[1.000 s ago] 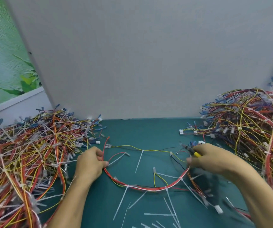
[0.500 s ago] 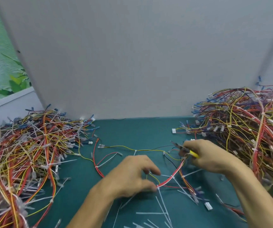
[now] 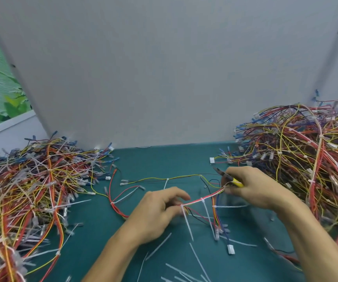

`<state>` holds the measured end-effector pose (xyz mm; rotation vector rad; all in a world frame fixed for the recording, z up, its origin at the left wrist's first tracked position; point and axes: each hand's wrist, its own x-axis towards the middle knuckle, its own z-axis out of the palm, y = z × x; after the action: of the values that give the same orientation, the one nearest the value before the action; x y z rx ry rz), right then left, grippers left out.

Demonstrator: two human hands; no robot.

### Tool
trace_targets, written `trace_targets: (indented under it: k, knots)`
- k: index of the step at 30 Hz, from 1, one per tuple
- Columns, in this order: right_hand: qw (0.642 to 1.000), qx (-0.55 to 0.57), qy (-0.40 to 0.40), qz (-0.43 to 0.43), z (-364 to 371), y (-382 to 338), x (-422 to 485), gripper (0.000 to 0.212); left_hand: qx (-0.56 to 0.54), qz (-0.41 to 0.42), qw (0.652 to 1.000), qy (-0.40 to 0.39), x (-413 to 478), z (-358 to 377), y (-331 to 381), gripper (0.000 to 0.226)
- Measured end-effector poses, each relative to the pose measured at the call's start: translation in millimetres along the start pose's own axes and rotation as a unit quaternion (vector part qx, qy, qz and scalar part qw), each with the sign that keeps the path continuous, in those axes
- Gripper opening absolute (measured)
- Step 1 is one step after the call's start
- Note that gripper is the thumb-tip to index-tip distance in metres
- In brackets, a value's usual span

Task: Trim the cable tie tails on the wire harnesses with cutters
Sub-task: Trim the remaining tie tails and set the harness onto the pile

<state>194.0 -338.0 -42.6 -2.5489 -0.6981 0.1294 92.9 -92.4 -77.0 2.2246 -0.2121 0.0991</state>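
Note:
One wire harness (image 3: 201, 199) of red, yellow and black wires lies across the green mat, with white cable ties whose long tails (image 3: 188, 222) stick out. My left hand (image 3: 158, 210) pinches the red bundle at a tie near the middle. My right hand (image 3: 251, 188) grips the yellow-handled cutters (image 3: 228, 177) and also holds the harness end just below them. The cutter jaws point up and left, off the ties.
A big pile of harnesses with long tie tails (image 3: 31, 190) fills the left side. Another pile (image 3: 306, 159) fills the right. Cut white tails (image 3: 184, 269) litter the green mat (image 3: 164, 161) near me. A grey partition (image 3: 164, 68) stands behind.
My left hand slid from the harness's left loop rightward to the middle tie. My right hand pulled the harness end up and right, stretching the red bundle between both hands.

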Motion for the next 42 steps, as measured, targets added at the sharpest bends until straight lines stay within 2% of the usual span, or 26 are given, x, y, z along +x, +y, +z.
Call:
trace_targets:
  k: [4,8,13,15,17,19,22,25,28,31,33,37,39,42]
  knots:
    - [1.000,-0.023,-0.014,0.000,9,0,4,0.006,-0.119,-0.075,0.989,-0.045,-2,0,-3,0.023]
    - [0.998,-0.048,-0.031,-0.001,18,-2,7,0.003,-0.175,-0.126,0.975,-0.052,-2,-1,-5,0.013]
    - [0.999,-0.027,-0.022,-0.004,13,-5,7,0.006,-0.357,-0.246,0.895,-0.109,0,-11,-4,0.010]
    - [0.999,-0.031,-0.022,-0.008,14,-7,7,0.005,-0.343,-0.268,0.893,-0.113,1,-11,-5,0.012]
    - [0.998,-0.060,-0.036,-0.010,19,-7,9,0.004,-0.233,-0.251,0.936,-0.084,1,-6,-6,0.011]
    - [0.994,-0.090,-0.054,-0.005,26,-9,10,0.005,-0.065,-0.208,0.975,-0.049,3,-2,-9,0.013]
    - [0.993,-0.104,-0.054,0.011,31,-11,12,0.008,0.110,-0.139,0.984,-0.001,4,-1,-12,0.009]
    - [0.993,-0.106,-0.051,0.032,33,-12,13,0.008,0.181,-0.090,0.979,0.013,5,1,-13,0.009]
    - [0.992,-0.103,-0.062,0.049,33,-13,12,0.007,0.198,-0.051,0.978,-0.023,4,4,-9,0.018]
    - [0.992,-0.095,-0.076,0.035,27,-12,10,0.017,0.133,-0.029,0.988,-0.075,0,1,0,0.042]
    - [0.995,-0.071,-0.068,0.028,20,-10,8,0.019,0.083,0.005,0.995,-0.062,-2,-3,8,0.047]
    - [0.999,-0.004,-0.013,0.042,5,-5,4,0.018,-0.001,0.074,0.996,0.044,-2,-3,16,0.029]
    - [0.998,0.010,0.026,0.052,-2,-1,4,0.017,0.043,0.106,0.989,0.092,0,0,16,0.016]
    - [0.996,0.017,0.050,0.075,-8,7,2,0.014,0.123,0.140,0.978,0.090,2,4,12,0.009]
